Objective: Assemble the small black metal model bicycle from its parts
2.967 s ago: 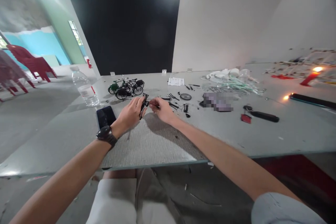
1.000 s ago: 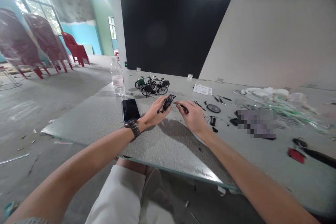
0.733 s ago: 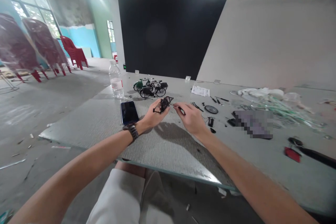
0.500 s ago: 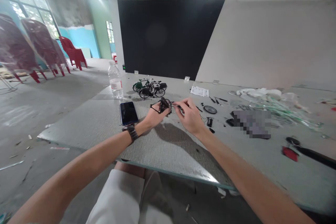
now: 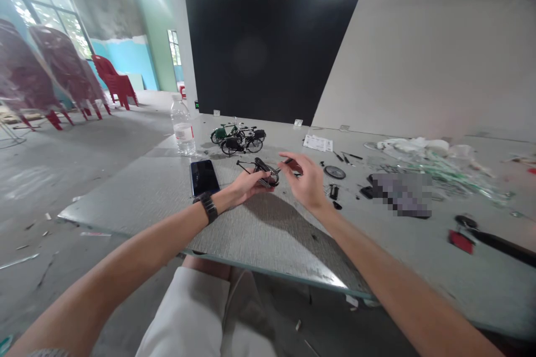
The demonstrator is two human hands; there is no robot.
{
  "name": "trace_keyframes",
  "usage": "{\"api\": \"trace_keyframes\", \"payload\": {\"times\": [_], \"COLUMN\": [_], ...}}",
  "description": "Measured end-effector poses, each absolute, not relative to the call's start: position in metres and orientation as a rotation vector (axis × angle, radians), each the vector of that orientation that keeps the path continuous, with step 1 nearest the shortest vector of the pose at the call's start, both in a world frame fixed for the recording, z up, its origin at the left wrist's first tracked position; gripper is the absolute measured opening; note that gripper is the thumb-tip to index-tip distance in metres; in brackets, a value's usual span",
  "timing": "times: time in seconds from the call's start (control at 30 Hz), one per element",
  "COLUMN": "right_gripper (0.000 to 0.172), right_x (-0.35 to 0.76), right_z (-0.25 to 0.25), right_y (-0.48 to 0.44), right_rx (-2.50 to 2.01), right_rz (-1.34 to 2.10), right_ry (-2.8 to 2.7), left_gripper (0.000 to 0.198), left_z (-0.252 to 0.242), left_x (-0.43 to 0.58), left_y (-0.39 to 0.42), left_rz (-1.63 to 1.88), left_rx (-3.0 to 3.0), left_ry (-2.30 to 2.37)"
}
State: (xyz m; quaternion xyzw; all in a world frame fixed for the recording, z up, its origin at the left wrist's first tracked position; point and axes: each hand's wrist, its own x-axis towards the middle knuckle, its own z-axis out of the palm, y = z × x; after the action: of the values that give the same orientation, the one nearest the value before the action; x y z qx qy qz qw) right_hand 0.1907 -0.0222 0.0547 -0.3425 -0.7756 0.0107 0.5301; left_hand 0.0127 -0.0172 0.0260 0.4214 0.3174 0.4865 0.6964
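Observation:
My left hand (image 5: 246, 186) is closed around a partly built black model bicycle (image 5: 260, 165), held just above the table with one wheel in place. Between the thumb and fingers of my right hand (image 5: 307, 179) is a small thin screwdriver (image 5: 288, 161), its tip close to the bicycle's wheel end. Whether the tip touches the bicycle I cannot tell. Behind my hands stand finished model bicycles, a black one (image 5: 242, 145) in front and a green one (image 5: 226, 133) further back. A loose wheel (image 5: 335, 172) and small black parts (image 5: 334, 192) lie right of my right hand.
A phone (image 5: 204, 178) and a water bottle (image 5: 183, 131) stand or lie to the left. Printed paper (image 5: 318, 143) and thin tools (image 5: 352, 156) lie behind on the right. Plastic wrapping (image 5: 454, 164), a blurred-out object (image 5: 402, 195) and a black-handled tool (image 5: 502, 246) sit farther right.
The model bicycle has turned and tilted in my left hand, which now shows more of its thumb along it. My right hand has shifted slightly, with the screwdriver now angled downward.

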Motion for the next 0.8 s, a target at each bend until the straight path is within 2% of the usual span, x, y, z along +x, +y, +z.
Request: {"api": "trace_keyframes", "payload": {"times": [0.3,0.5,0.6,0.8], "right_gripper": [0.027,0.039,0.037,0.037], "right_x": [0.192,0.192,0.19,0.188], "right_z": [0.049,0.051,0.052,0.049], "right_y": [-0.011,-0.011,-0.011,-0.007], "right_rx": [-0.819,-0.784,-0.789,-0.716], "right_rz": [0.233,0.221,0.195,0.402], "right_ry": [-1.831,-1.916,-1.897,-1.869], "left_gripper": [0.017,0.017,0.014,0.016], "left_z": [0.03,0.03,0.03,0.032], "left_x": [0.012,0.012,0.013,0.012], "left_y": [-0.02,-0.019,-0.018,-0.019], "left_rz": [1.075,1.059,1.05,1.026], "left_rx": [0.824,0.836,0.846,0.864], "left_ry": [0.742,0.749,0.751,0.737]}}
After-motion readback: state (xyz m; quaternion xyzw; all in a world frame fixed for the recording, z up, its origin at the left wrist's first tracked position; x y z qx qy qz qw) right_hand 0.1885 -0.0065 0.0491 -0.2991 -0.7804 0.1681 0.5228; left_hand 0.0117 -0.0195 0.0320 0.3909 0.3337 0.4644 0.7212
